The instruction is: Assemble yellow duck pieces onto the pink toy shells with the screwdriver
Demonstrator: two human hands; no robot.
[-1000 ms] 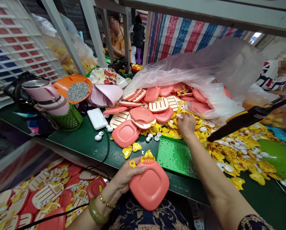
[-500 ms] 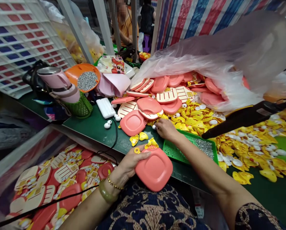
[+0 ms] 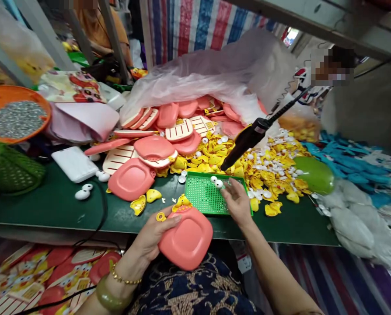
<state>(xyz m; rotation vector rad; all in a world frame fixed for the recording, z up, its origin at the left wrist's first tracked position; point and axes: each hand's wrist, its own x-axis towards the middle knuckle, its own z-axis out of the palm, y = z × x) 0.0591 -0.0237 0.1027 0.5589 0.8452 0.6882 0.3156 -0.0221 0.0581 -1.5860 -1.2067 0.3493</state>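
Left hand [image 3: 152,232]: clamps the pink case [image 3: 187,238] between thumb and fingers, at 7 o'clock from the green tray [image 3: 197,194]; a yellow cap [image 3: 182,203] sits at the case's 12 o'clock edge. Right hand [image 3: 238,202]: fingertips appear to pinch the white eye piece [image 3: 218,183] over the tray. Step in hand, as judged: eye-piece supply. Next move likely calls for precise alignment at the yellow cap

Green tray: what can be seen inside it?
In the green tray, perforated floor shows on the left. The right hand, with white eye pieces at its fingertips, covers part of the right side; whatever lies beneath the hand cannot be seen.
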